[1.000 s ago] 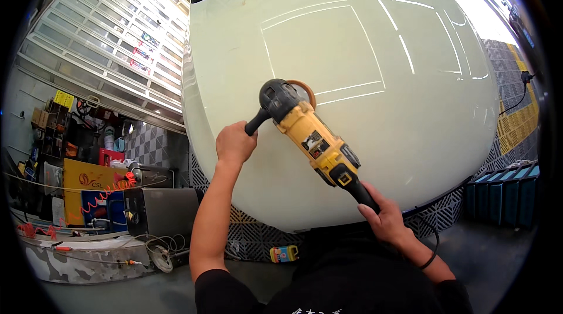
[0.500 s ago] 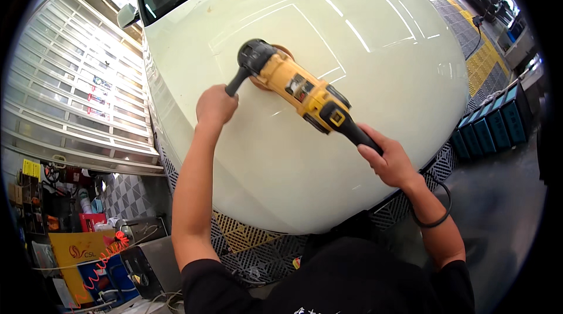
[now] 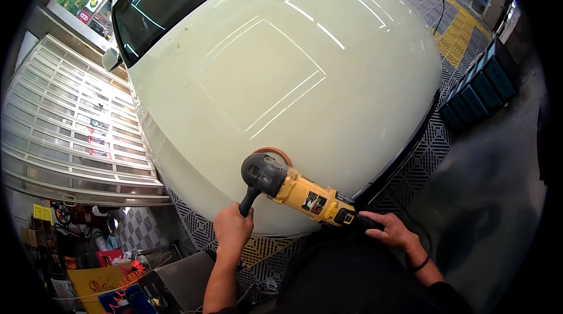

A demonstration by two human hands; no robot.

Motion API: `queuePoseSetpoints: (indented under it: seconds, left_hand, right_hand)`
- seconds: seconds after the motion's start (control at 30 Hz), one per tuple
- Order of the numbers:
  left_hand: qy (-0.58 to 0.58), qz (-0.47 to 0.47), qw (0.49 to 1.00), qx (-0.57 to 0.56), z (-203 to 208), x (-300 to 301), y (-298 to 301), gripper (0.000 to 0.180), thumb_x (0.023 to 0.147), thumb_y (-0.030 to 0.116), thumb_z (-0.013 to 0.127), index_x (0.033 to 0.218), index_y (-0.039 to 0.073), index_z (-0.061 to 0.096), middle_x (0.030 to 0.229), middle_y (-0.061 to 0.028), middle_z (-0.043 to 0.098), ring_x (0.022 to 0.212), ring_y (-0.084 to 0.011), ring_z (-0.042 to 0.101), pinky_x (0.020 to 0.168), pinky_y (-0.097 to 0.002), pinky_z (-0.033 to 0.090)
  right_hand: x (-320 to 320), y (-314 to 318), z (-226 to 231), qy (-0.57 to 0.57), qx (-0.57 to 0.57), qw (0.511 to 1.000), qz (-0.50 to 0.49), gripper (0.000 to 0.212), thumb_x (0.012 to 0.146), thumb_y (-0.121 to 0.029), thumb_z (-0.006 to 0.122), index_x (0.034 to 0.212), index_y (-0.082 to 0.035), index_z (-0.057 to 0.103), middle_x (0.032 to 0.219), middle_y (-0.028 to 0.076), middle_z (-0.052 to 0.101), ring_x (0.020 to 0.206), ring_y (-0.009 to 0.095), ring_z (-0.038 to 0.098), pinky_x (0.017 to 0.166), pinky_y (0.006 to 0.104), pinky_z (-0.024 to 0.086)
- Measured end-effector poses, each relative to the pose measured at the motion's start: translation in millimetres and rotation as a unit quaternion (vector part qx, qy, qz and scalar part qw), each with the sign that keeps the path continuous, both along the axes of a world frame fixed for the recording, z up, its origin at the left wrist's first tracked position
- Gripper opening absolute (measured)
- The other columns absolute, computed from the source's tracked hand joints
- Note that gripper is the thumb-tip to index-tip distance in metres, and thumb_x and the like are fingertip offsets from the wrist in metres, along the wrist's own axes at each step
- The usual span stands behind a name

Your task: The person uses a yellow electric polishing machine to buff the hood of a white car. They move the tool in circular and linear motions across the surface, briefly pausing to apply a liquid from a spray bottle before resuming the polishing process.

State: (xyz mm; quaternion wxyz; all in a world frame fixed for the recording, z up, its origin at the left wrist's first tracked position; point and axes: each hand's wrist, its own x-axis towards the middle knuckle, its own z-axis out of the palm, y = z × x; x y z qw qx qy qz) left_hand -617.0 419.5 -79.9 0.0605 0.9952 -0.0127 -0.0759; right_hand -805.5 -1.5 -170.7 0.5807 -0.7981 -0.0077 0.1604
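Observation:
A yellow and black car polisher (image 3: 305,195) lies across the near part of a pale cream car hood (image 3: 205,103). Its orange-brown pad (image 3: 278,154) shows behind the black head and rests on the paint. My left hand (image 3: 233,227) is closed round the black side handle, to the left of the head. At the machine's rear end, my right hand (image 3: 392,230) grips the black rear handle. White light reflections form lines on the glossy hood.
A white-framed shutter panel (image 3: 76,126) stands left of the car. Teal-fronted boxes (image 3: 481,88) stand at right on the floor. Lower left hold a grey cabinet (image 3: 182,279), a coiled orange hose (image 3: 129,276) and clutter. Grey and yellow grid tiles (image 3: 460,35) surround the car.
The polisher has come back toward my body, from the hood's middle to its near edge, with both hands still on it. My view has shifted too.

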Motion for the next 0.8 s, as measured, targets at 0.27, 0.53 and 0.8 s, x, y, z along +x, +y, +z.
queuePoseSetpoints:
  seconds: [0.27, 0.53, 0.8]
  left_hand:
    - [-0.009, -0.019, 1.0, 0.006, 9.2, -17.1, -35.0, 0.035, 0.098, 0.036, 0.081, 0.089, 0.003, 0.072, 0.081, -0.0224, 0.075, 0.079, -0.0476, 0.075, 0.074, -0.0585, 0.058]
    - [-0.026, -0.194, 0.981, -0.004, 2.7, 93.1, -189.8, 0.03, 0.097, 0.033, 0.079, 0.091, 0.004, 0.075, 0.086, -0.0212, 0.077, 0.084, -0.0452, 0.076, 0.079, -0.057, 0.06]
    - [-0.013, -0.279, 0.959, 0.046, 31.2, 197.8, -348.8, 0.033, 0.099, 0.039, 0.079, 0.102, 0.007, 0.083, 0.094, -0.0167, 0.08, 0.091, -0.0386, 0.078, 0.082, -0.0524, 0.062]
  right_hand:
    - [-27.1, -18.1, -33.9, 0.129, 0.117, 0.981, -0.087, 0.054, 0.109, -0.03, 0.071, 0.159, -0.013, 0.067, 0.084, 0.001, 0.07, 0.074, 0.011, 0.066, 0.074, 0.0306, 0.058]
    - [-61.3, -69.5, -34.2, 0.066, 0.131, 0.956, -0.254, 0.058, 0.108, -0.02, 0.07, 0.163, -0.004, 0.061, 0.079, 0.0, 0.068, 0.065, 0.007, 0.063, 0.063, 0.0273, 0.054]
    - [-14.7, -114.7, -17.1, 0.018, 0.153, 0.903, -0.4, 0.055, 0.114, -0.034, 0.069, 0.159, -0.004, 0.064, 0.074, -0.001, 0.065, 0.058, 0.007, 0.058, 0.055, 0.0256, 0.047]
